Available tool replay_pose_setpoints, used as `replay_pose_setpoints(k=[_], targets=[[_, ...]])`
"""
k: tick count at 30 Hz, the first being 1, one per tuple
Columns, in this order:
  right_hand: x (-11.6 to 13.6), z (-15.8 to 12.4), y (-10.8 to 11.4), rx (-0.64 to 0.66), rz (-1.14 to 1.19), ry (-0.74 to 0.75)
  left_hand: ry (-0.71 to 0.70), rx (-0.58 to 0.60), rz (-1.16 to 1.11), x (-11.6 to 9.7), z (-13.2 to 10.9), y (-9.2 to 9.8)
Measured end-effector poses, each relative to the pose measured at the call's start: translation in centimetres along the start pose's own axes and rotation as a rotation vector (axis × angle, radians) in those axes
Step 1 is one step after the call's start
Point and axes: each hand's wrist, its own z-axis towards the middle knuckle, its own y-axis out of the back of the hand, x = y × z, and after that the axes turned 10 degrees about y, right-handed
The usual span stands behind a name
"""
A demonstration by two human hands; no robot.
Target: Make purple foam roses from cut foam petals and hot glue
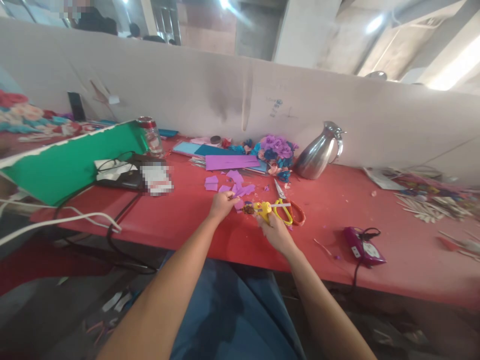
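Left hand [222,204] pinches a small purple paper scrap [239,204], front-left of the rounded steel jug [318,152]. Right hand [276,231] is closed round a yellow-handled tool [263,210] — probably steadier with both wrists low, fingertips clear.

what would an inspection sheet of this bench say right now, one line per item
surface: red table, dotted with paper bits
job's things: yellow scissors; purple paper piece; purple scraps just behind
clutter: orange scissors, purple sheet, paper flowers, steel jug, glass jar, sticks, green board
hands: left hand pinches the purple paper piece; right hand grips the yellow scissors
cables: white cables and black cable hang off the left edge; purple gadget trails a black cord
surroundings: grey partition behind; people beyond it, top left
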Motion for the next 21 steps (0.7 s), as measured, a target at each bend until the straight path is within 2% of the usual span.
replay_pose_setpoints(k=[10,21], targets=[[-0.08,0.0,0.57,0.009,-0.057,-0.087,-0.002,-0.016,0.038,-0.36,-0.2,0.06],[0.52,-0.08,0.85,0.009,-0.185,-0.099,-0.043,-0.033,0.075,-0.67,-0.54,0.24]])
